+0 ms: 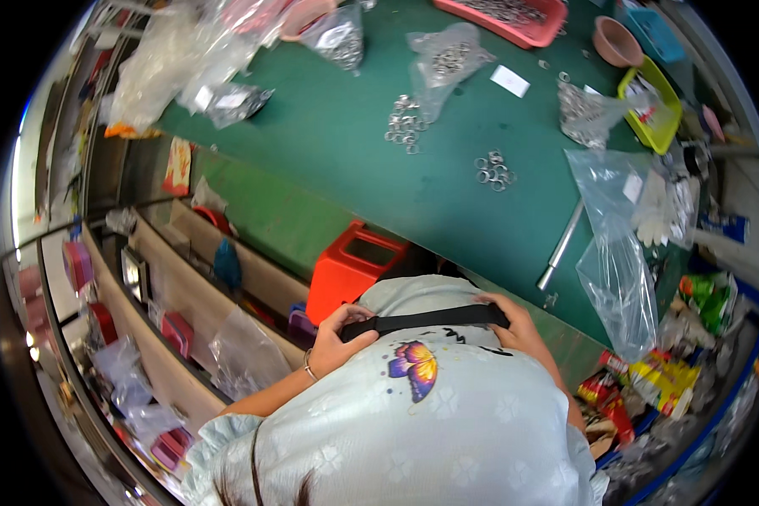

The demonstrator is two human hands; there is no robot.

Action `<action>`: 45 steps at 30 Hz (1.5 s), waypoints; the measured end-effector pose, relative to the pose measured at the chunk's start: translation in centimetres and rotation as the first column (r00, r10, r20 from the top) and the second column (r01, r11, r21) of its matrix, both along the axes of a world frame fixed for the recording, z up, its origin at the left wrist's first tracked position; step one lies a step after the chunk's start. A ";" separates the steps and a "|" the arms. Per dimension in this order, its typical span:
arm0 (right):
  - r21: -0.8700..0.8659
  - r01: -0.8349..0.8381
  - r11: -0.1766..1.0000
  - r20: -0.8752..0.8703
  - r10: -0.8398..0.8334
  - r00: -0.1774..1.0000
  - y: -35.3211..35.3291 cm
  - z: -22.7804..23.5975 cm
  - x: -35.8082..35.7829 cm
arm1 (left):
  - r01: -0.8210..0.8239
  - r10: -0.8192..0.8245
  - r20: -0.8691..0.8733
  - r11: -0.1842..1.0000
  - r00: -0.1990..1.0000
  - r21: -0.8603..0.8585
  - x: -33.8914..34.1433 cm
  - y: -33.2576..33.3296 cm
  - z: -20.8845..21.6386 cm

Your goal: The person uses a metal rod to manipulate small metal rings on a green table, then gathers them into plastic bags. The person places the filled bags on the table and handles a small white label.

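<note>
A wide black strap (430, 320) stretches across the front of my pale shirt at the waist. My left hand (337, 339) is closed round its left end, the thumb lying along the lower edge. At the other end my right hand (514, 324) grips the strap, its fingers partly hidden behind it. Beyond my hands, on the green table (329, 160), lie a small heap of metal rings (493, 171) and a larger one (405, 125). A metal rod (561, 246) rests near the table's front edge, beside a clear plastic bag (620, 278).
A red plastic stool (350, 268) stands left of me, below the table edge. Shelves (156, 325) with bags and boxes run along the left. Bags of metal parts (584, 114), a yellow-green basket (649, 105) and a pink tray (514, 24) occupy the table. Wrappers (662, 381) fill a blue-framed bin at right.
</note>
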State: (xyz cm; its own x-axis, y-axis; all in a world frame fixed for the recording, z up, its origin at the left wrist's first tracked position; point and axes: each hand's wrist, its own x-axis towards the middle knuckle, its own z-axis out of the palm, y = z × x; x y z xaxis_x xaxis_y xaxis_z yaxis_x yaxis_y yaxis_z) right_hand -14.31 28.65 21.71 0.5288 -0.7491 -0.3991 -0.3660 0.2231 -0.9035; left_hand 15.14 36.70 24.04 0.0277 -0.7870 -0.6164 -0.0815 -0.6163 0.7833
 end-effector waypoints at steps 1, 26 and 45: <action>-0.082 -0.024 0.996 0.002 0.025 1.000 -0.3 0.1 0.1 | -0.002 0.002 -0.054 1.000 0.999 -0.002 0.0 0.0 -0.5; 0.024 0.669 0.743 -0.731 -0.444 0.519 17.1 -15.9 -6.8 | 0.573 -0.528 0.263 0.807 0.808 -0.141 -4.6 -10.4 -4.9; -0.419 0.676 0.606 -0.198 -0.788 0.584 -11.1 -18.9 1.2 | 0.602 -0.539 0.286 0.766 0.792 -0.225 -6.0 -17.8 -16.5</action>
